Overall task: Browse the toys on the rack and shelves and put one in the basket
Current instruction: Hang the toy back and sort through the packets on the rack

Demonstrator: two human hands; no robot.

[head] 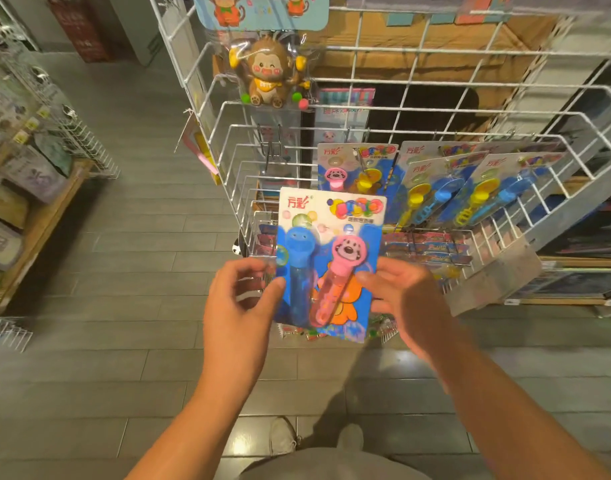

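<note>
— Two hands on one toy: your right hand [399, 289] pinches the right edge of the bubble wand card [328, 265], thumb on the front and fingers behind. Your left hand [243, 292] has its thumb tip on the left edge, fingers loosely curled behind; whether they truly grip, I can't tell.

— Where does the card sit?

— Upright in front of you, long axis running top to bottom, just short of the white wire rack [418, 133] and level between both hands. More cards of the same kind [466, 188] hang on the rack's hooks beyond it.

— And the basket?

— It isn't visible. Your right hand has the firmer hold, so I'd judge it the one to carry the card over once you find the basket.
</note>
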